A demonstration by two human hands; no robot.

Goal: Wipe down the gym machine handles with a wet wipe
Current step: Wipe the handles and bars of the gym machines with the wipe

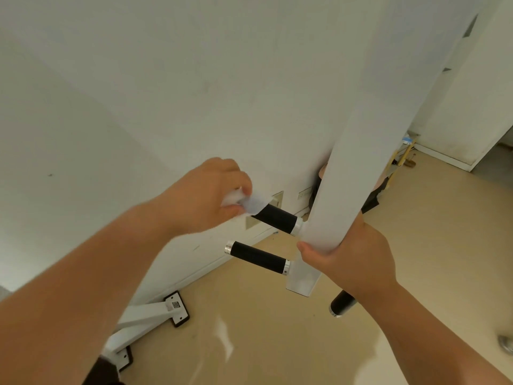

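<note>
Forearms: both bare arms fill the lower frame, nearest the camera, reaching up toward the machine.
Left hand (202,197): curled, fingers pressed together around a white wet wipe (251,202), bunched over the free end of the upper black handle (274,218).
Right hand (351,258): wrapped around the white upright post (361,162) low down, thumb across the front, steadying it; no wipe in it.
Upper handle: black foam grip with a silver collar at the post; outer tip covered by the wipe, rest of the grip bare toward the collar.
Lower handle (258,257): same type, silver caps at both ends, just below the upper one, nothing touching it.
Third handle (342,302): sticks out on the post's other side, partly hidden behind the right wrist, untouched.
Base: white frame legs with black floor plates (176,308) at lower left on the beige floor (277,343), beside the white wall (138,93).
Progress: judged early to mid; the wipe sits on one handle only. Cannot tell from wetness or shine whether any grip is already cleaned.
Left to do: likely the remaining length of the upper grip, then the lower handle and the far-side one.
Risk: the bunched wipe may skip the underside of the grip.
</note>
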